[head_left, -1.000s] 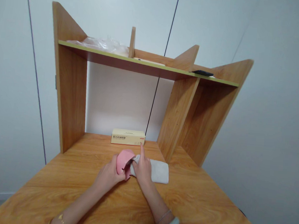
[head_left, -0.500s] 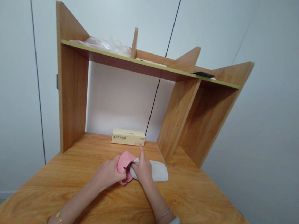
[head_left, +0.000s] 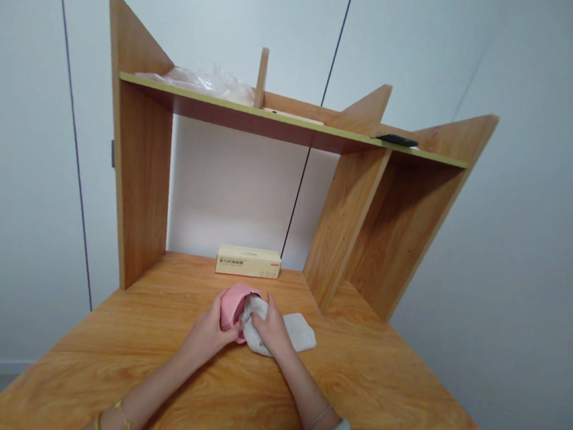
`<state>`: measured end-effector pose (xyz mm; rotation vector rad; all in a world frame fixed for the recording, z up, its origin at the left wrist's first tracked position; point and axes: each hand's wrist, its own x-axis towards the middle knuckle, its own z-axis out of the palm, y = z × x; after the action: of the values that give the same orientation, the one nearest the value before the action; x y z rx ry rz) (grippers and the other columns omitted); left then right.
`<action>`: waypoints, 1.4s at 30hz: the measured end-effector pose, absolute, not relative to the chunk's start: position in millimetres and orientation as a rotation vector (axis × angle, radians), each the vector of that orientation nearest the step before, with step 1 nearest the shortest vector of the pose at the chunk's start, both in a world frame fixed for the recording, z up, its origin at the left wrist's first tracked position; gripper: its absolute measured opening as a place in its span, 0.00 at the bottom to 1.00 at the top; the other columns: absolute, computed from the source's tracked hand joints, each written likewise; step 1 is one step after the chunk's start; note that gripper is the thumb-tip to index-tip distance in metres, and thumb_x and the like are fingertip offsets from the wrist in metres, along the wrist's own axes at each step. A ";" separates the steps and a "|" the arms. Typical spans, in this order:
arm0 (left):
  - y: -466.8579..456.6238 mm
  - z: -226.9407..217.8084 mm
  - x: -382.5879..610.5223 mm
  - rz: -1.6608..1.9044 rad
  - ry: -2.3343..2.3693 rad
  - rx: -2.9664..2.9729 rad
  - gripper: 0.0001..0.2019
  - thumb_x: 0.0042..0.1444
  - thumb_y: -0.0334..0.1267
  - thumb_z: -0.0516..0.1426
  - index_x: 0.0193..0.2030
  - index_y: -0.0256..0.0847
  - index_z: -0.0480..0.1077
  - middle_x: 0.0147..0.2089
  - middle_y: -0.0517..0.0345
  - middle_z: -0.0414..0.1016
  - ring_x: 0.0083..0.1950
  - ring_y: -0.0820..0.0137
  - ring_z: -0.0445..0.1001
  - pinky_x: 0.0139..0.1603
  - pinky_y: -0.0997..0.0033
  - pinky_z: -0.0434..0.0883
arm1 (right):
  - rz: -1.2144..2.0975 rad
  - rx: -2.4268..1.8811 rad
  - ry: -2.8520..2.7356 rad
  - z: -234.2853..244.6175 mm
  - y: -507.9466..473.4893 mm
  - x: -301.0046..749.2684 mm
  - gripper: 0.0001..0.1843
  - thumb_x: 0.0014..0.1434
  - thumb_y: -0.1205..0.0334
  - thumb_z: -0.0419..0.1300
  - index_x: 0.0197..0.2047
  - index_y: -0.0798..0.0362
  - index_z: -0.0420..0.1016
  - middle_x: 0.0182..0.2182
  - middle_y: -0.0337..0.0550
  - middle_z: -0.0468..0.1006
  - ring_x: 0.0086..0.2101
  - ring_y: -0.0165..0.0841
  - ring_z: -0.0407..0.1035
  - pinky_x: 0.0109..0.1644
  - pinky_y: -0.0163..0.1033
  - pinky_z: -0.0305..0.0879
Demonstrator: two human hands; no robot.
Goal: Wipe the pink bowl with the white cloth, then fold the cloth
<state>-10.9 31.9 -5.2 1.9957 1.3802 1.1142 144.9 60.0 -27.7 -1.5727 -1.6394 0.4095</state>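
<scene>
Above the desk, my left hand (head_left: 209, 334) is wrapped round a pink bowl-like container (head_left: 232, 305), its opening turned to the right. My right hand (head_left: 273, 329) grips a pale grey-white cloth (head_left: 300, 331) between thumb and fingers. Part of the cloth is bunched at the container's opening and reaches into it. The other end of the cloth spreads out to the right behind my right hand. How far the cloth goes inside is hidden.
A cream box (head_left: 248, 262) with printed writing stands at the back of the wooden desk (head_left: 230, 404). Around it rises a wooden shelf unit (head_left: 143, 182). Clear plastic wrapping (head_left: 208, 82) and a dark flat object (head_left: 397, 140) lie on its upper shelf.
The pink container has turned, showing more of its rounded outside. My right index finger, raised before, has come down onto the cloth, and more cloth is bunched at the opening.
</scene>
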 end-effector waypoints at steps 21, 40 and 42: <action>11.9 28.4 -6.1 0.675 1.698 2.249 0.33 0.46 0.44 0.53 0.60 0.41 0.50 0.44 0.46 0.73 0.44 0.56 0.72 0.40 0.66 0.64 | -0.136 -1.745 -1.856 10.2 39.4 147.2 0.42 0.50 0.61 0.55 0.63 0.54 0.37 0.33 0.47 0.76 0.36 0.39 0.69 0.38 0.37 0.57; 26.3 3.8 -8.5 1.004 1.601 1.989 0.30 0.46 0.47 0.55 0.54 0.36 0.55 0.40 0.48 0.73 0.40 0.60 0.73 0.37 0.67 0.67 | 0.350 -1.580 -1.557 -19.7 56.1 142.6 0.36 0.51 0.64 0.53 0.61 0.61 0.43 0.44 0.53 0.72 0.42 0.36 0.68 0.42 0.35 0.62; 25.1 7.8 -8.2 0.898 1.711 2.036 0.29 0.46 0.48 0.54 0.54 0.37 0.56 0.37 0.48 0.74 0.37 0.58 0.73 0.34 0.67 0.66 | 0.260 -1.690 -1.584 -12.6 52.8 141.8 0.38 0.51 0.62 0.54 0.62 0.60 0.42 0.38 0.51 0.75 0.38 0.37 0.70 0.38 0.35 0.62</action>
<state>-8.2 25.1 7.8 2.0358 1.7112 0.8980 141.8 52.8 -12.6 -1.6902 -1.5838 0.2604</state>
